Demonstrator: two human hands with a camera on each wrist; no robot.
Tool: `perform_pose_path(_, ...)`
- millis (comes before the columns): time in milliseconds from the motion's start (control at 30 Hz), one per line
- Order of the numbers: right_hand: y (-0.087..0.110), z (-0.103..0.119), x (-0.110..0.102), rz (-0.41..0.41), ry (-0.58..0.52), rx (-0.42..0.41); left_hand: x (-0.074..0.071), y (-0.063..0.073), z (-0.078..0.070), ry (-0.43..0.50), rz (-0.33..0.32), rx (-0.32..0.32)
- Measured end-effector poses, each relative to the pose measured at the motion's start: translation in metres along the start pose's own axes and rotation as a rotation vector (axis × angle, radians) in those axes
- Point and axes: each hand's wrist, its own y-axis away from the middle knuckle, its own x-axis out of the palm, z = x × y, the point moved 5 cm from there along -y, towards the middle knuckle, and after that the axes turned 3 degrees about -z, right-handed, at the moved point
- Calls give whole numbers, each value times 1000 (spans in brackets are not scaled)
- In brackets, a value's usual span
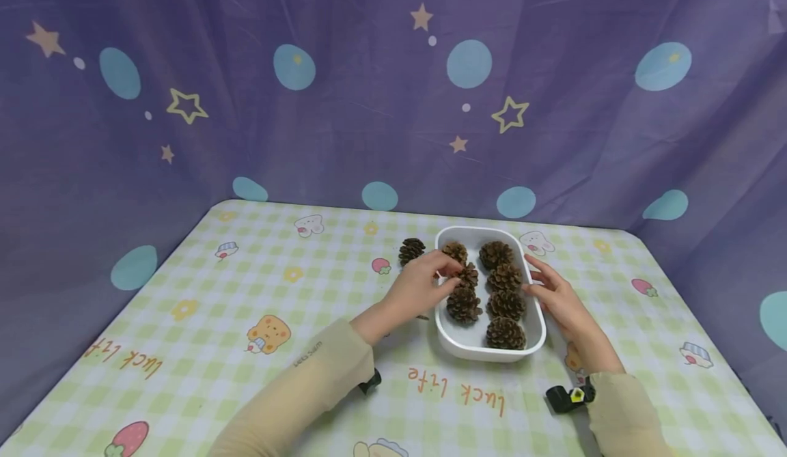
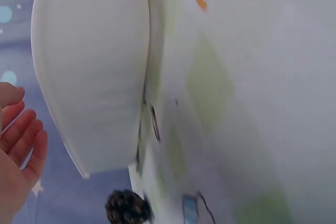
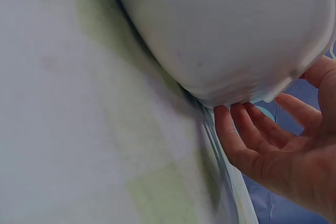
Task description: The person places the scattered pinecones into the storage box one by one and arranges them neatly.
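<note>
A white tray (image 1: pixel 490 356) holds several brown pine cones in two rows. Over its left row is my left hand (image 1: pixel 418 286), thumb and fingertips close by one pine cone (image 1: pixel 470 277). Seen in the left wrist view, that left hand (image 2: pixel 18 156) is loosely bent above the rim, with no cone visible between its fingers. My right hand (image 1: pixel 562 300) rests against the tray's right side. In the right wrist view its fingertips (image 3: pixel 223 113) touch the outer wall, and the thumb is up by the rim.
Another pine cone (image 1: pixel 411 251) lies on the table just left of the tray, behind my left hand. A small dark scrap (image 2: pixel 155 124) is beside the tray wall. The checked tablecloth (image 1: pixel 233 375) runs back to a purple curtain (image 1: pixel 381 122).
</note>
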Motion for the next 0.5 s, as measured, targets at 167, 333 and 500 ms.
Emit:
perform_pose_path(167,0,0,0,-1,-3,2,-10,0,21,18,-77,-70)
perform_pose_path(333,0,1,0,-8,9,1,-17,-1,43,37,-161,-168)
perform_pose_path(500,0,0,0,-9,-3,1,-21,0,61,10,-214,-238)
